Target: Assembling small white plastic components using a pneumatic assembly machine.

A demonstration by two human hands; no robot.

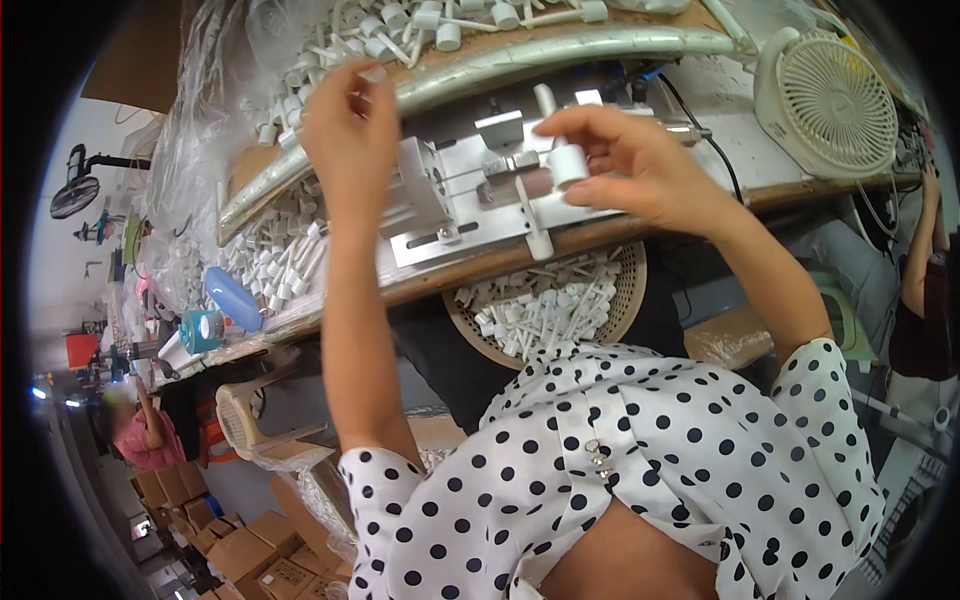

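Head view: right hand [645, 165] pinches a white cap [568, 167], likely loading the metal jig [478, 222] leftward; alignment seems needed. Left hand [348, 130]: grip unclear.

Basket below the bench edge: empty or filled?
Not empty: a heap of white pieces lies inside the basket; its depth I cannot tell.

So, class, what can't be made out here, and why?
In the head view:
Left hand: blurred; whether it holds anything is unclear.
Metal fixture: left end hidden behind the left forearm.
White cap at the right hand: far side faces away.
Basket: near rim partly covered by the dotted shirt.
Heap of white parts: cut by top edge.
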